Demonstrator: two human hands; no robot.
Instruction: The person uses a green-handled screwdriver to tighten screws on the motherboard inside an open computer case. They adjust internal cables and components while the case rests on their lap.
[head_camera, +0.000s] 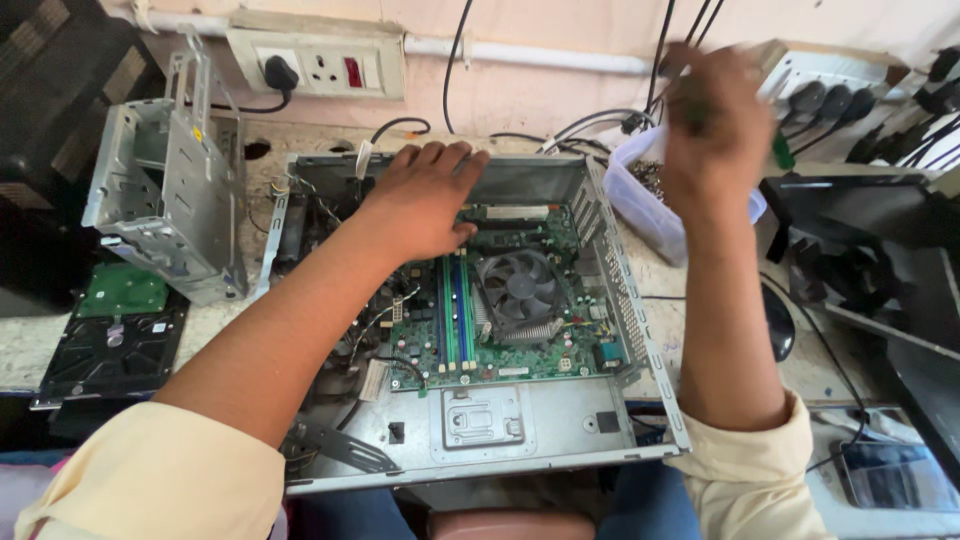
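Computer case (520, 430), opened and lying flat on the workbench (700, 330), occupies the centre of the head view. Inside it sits a green motherboard (500, 310), with a black cooling fan (520, 285) on a finned heatsink toward three o'clock of the board and blue and green memory slots (455, 310) just beside the fan at its nine o'clock.

Left hand (425, 200) lies palm down, fingers spread flat, on the far part of the case interior at twelve o'clock of the motherboard; it grips nothing and rests on the board's upper edge and the case wall.

Right hand (705, 120) is raised above a clear plastic tub of screws (640, 195), which stands just outside the case at two o'clock. The hand is blurred; it looks closed around a tool with a green handle (783, 152) protruding at its three o'clock side, though the grip itself cannot be told for certain.

Detached metal drive cage (165, 195) stands at ten o'clock of the case. Below it, at eight o'clock, lie a green circuit board (125, 290) and a black hard drive (110, 350). Wall socket (320, 65) with a black plug is at eleven o'clock.
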